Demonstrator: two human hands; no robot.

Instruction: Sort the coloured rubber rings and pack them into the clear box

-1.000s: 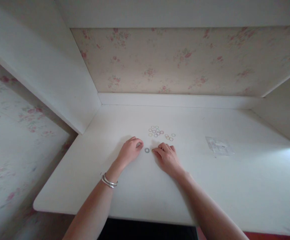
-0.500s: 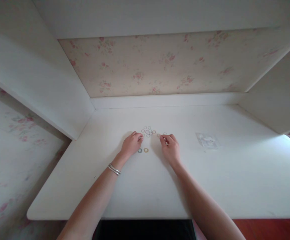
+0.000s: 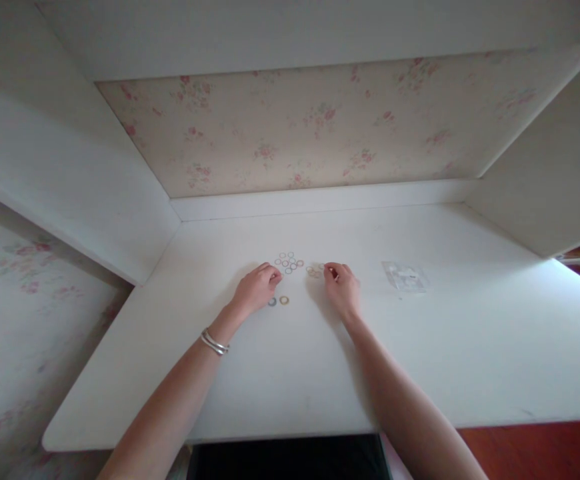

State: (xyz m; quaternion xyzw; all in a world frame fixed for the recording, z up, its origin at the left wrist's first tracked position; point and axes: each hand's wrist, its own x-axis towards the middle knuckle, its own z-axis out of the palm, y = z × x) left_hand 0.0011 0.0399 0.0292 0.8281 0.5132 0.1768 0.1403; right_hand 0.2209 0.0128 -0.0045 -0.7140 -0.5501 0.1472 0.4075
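Several thin silvery rings (image 3: pixel 293 267) lie in a loose cluster on the white desk. The fingertips of my left hand (image 3: pixel 259 288) are pinched together at the cluster's left edge; what is between them, if anything, is hidden. A few thin, gold-toned rings (image 3: pixel 313 272) lie in a smaller group to the right. My right hand (image 3: pixel 343 290) is closed in a pinch beside that group, its fingertips against a thin ring (image 3: pixel 321 267); whether it grips anything is unclear. Nearer to me are two thicker rings, a grey-blue one (image 3: pixel 273 302) partly beside my left hand and a gold one (image 3: pixel 284 300).
A clear plastic bag (image 3: pixel 405 277) with small pale contents lies on the desk (image 3: pixel 470 347) to the right. Silver bangles (image 3: pixel 215 343) circle my left wrist. White panels enclose the desk on the left, right and above, with floral wallpaper (image 3: pixel 290 133) behind.
The view has shifted slightly to the right. My right hand has moved a little right of the small ring group, baring more of it. My left hand stays by the cluster.
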